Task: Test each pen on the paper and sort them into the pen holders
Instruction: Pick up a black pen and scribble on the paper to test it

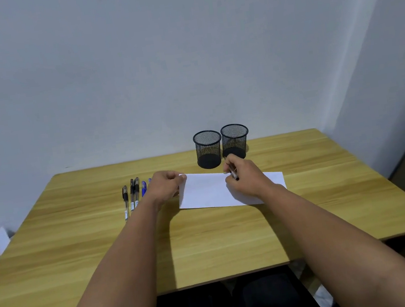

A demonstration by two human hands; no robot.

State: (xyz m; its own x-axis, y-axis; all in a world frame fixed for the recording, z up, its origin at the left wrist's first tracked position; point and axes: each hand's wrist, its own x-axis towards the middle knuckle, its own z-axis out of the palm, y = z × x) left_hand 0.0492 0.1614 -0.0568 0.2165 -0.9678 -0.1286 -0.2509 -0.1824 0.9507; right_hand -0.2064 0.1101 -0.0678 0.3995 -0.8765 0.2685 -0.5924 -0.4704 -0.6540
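A person seated at a wooden table (208, 236) tested a pen on a sheet of white paper (207, 192).

The right hand (248, 176) curled around a dark-capped pen (234, 175), resting on the paper near its far edge. The left hand (165, 187) lay on the paper's left end, fingers bent at its far corner. No ink marks could be made out on the sheet. Just left of that hand lay a row of pens (134, 196): three with black caps, then blue ones partly hidden by the hand. White labels on their clear barrels were too small to read. Two black mesh pen holders (222, 145) stood side by side beyond the paper, near the wall, with no pens showing inside.
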